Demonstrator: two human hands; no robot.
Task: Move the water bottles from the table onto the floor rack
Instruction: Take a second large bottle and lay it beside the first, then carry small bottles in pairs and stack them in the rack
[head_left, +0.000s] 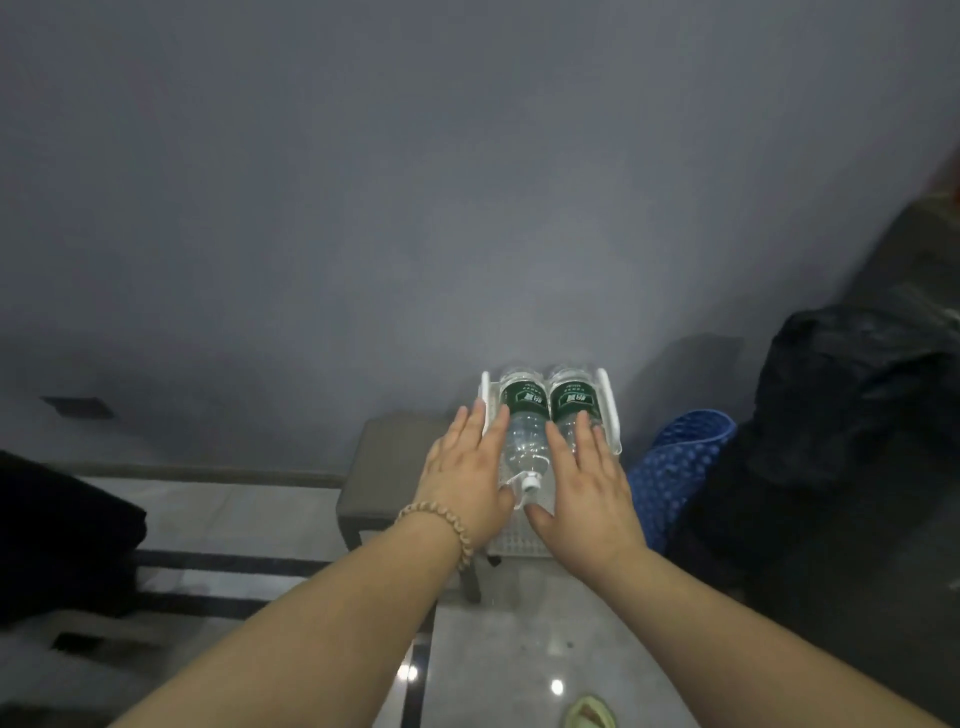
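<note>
Two clear water bottles with green labels lie side by side on a white perforated floor rack (613, 415), caps toward me. The left bottle (524, 415) shows its white cap near my thumbs. The right bottle (570, 400) is partly covered by my right hand (584, 483), which rests flat over its lower half with fingers spread. My left hand (470, 467), with a bead bracelet at the wrist, lies flat against the left side of the left bottle and the rack's left edge. Neither hand is closed around a bottle.
A grey stool (387, 467) stands just left of the rack against the grey wall. A blue dotted basket (675, 462) and a black bag (852, 415) sit to the right. Dark cloth (57, 535) lies at the left on the glossy tiled floor.
</note>
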